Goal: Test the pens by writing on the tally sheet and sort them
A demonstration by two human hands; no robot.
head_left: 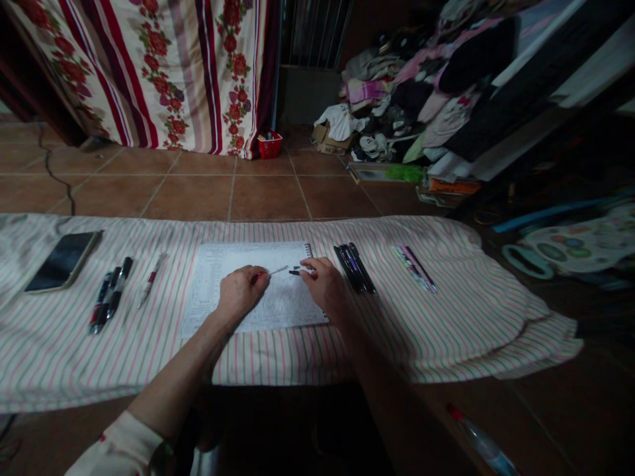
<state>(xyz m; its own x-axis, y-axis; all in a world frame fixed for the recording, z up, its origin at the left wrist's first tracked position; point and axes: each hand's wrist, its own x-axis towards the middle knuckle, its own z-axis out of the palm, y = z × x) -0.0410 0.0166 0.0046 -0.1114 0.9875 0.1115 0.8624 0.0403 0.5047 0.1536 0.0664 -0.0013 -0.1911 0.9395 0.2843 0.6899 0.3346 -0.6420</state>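
Observation:
A spiral notebook (233,281) lies open on a pink-striped cloth (446,317). My left hand (241,294) rests on the page, fingers closed round a pen with a red grip (275,271) whose tip points right. My right hand (325,284) sits at the notebook's right edge, pinching a small dark piece (296,271), perhaps the pen's cap, just off the pen's tip.
Left of the notebook lie a red-and-white pen (151,279), a bunch of dark pens (110,294) and a phone (63,260). To the right are several dark pens (354,267) and patterned pens (414,268). Behind are a tiled floor, a floral curtain, a red basket (270,144) and a clothes pile (417,86).

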